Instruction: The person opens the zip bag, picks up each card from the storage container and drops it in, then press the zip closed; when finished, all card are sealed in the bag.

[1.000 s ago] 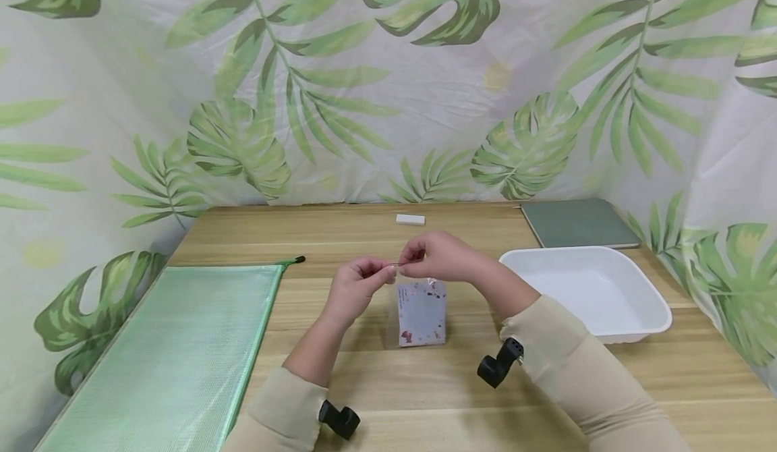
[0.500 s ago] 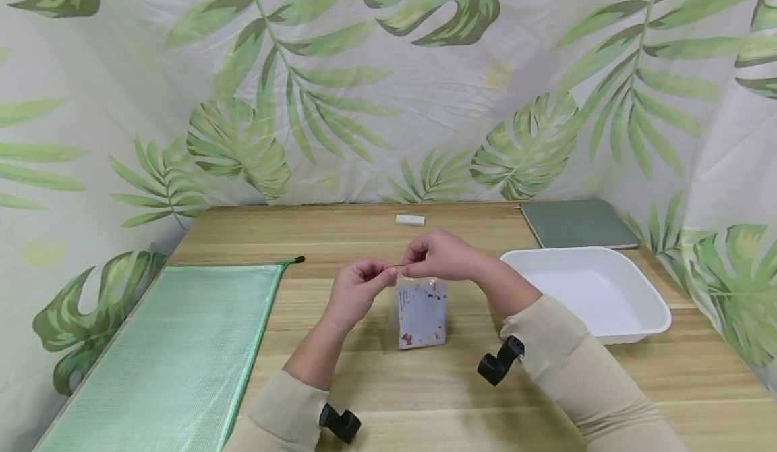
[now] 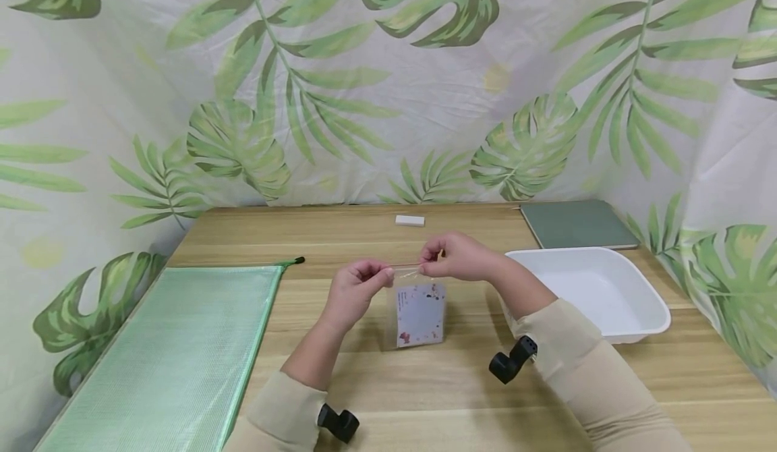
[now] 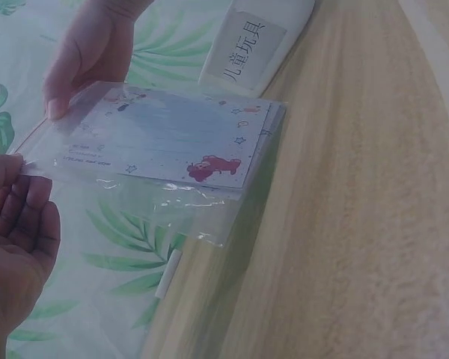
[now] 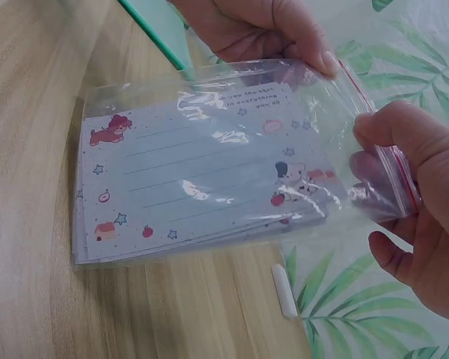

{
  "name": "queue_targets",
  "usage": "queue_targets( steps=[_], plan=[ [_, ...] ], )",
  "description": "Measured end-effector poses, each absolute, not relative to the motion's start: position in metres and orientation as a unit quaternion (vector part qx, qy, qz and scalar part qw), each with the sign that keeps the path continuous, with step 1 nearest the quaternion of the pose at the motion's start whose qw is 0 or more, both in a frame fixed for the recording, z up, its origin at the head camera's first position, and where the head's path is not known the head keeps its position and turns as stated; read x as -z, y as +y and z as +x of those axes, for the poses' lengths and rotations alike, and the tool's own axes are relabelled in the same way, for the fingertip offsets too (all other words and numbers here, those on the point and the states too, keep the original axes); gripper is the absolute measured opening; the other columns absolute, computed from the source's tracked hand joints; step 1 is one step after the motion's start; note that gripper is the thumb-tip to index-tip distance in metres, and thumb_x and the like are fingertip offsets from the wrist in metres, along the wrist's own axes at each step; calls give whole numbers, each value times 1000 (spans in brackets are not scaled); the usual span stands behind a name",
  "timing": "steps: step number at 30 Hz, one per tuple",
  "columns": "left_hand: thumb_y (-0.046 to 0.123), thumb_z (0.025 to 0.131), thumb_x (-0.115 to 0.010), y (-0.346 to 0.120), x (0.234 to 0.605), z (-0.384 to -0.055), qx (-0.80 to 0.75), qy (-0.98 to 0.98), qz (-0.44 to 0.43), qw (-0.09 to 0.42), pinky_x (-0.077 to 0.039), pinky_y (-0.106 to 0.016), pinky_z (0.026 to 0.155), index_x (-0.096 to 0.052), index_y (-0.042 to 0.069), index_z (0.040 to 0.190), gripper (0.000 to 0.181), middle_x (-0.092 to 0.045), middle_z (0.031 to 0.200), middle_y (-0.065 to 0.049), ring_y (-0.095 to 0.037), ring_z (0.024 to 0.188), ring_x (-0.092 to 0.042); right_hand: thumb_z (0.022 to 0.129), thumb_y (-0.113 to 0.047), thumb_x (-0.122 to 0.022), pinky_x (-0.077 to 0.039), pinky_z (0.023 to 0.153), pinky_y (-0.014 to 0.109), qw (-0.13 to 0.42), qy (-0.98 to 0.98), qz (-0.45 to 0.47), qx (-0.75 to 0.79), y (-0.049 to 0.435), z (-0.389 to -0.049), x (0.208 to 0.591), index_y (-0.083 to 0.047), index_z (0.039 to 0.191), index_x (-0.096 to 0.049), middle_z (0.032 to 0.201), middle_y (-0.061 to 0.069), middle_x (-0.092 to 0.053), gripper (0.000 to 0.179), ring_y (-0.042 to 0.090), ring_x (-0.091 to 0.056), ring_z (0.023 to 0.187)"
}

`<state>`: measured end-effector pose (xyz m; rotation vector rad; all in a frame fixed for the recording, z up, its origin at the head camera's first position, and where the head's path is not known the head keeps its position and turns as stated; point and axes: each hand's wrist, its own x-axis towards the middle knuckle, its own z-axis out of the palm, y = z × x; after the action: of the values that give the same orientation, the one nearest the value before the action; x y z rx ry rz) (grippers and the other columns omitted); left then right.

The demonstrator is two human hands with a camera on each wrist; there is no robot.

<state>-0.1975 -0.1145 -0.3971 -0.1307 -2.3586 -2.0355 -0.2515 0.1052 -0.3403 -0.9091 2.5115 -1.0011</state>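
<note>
A clear zip bag (image 5: 209,90) with a red line along its top edge hangs upright between both hands, its lower end at the wooden table. Inside it are several sheets of lined note paper (image 5: 202,172) printed with small dogs, stars and apples. My left hand (image 3: 355,293) pinches the top left corner between thumb and forefinger. Farther right along the same edge, my right hand (image 3: 458,256) pinches the seal between thumb and fingers. In the right wrist view, the right thumb lies over the plastic near the red line.
On the left lies a green mesh zip pouch (image 3: 164,344). A white plastic tray (image 3: 589,290) with a paper label stands at the right, before a dark green notebook (image 3: 577,224). A small white block (image 3: 410,220) lies at the table's back.
My right hand has slid right along the bag's top edge, away from the left hand, so more of the red line shows between them. The left hand has hardly moved.
</note>
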Motion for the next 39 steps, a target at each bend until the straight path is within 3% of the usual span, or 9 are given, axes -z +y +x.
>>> queue_targets(
  steps=[7,11,18,26,32,39],
  plan=[
    [16,93,-67,-115,398,-199,651,-758,-29,12,-53,-44,85,-70,2,93,15,-68,82,-3,-14,80,-65,89,-19,-66,-44,68,27,132,876,-307,347,117,-253,345,-8,87,-69,84,1,-64,12,14,-52,78],
    [17,93,-67,-116,398,-199,651,-758,-23,11,-53,-46,86,-70,3,93,14,-68,82,-4,-15,81,-65,90,-17,-65,-42,66,28,129,878,-304,347,125,-252,344,-7,87,-68,81,0,-62,11,15,-50,75],
    [18,93,-66,-115,396,-199,649,-760,-27,9,-52,-48,88,-70,3,94,15,-68,83,-4,-15,82,-64,92,-17,-65,-39,62,26,134,876,-298,355,134,-252,345,-6,87,-67,75,-2,-57,12,13,-46,69],
    [17,93,-66,-115,398,-200,644,-764,-27,17,-53,-45,85,-70,2,94,16,-68,82,-4,-14,80,-64,92,-24,-67,-41,64,29,138,888,-260,355,138,-253,349,-9,86,-69,74,-3,-61,16,13,-46,69],
    [19,93,-66,-118,399,-203,652,-758,-20,4,-51,-48,91,-70,3,95,16,-68,83,-3,-14,83,-64,92,-26,-68,-40,64,29,114,897,-229,362,135,-250,350,-9,86,-69,76,1,-62,18,14,-46,69],
    [17,92,-66,-123,401,-217,654,-756,-14,-12,-49,-44,90,-68,2,95,15,-64,84,-1,-15,85,-61,93,-23,-67,-51,72,34,84,883,-162,432,119,-246,361,-7,92,-68,84,5,-68,17,15,-57,76]
  ],
)
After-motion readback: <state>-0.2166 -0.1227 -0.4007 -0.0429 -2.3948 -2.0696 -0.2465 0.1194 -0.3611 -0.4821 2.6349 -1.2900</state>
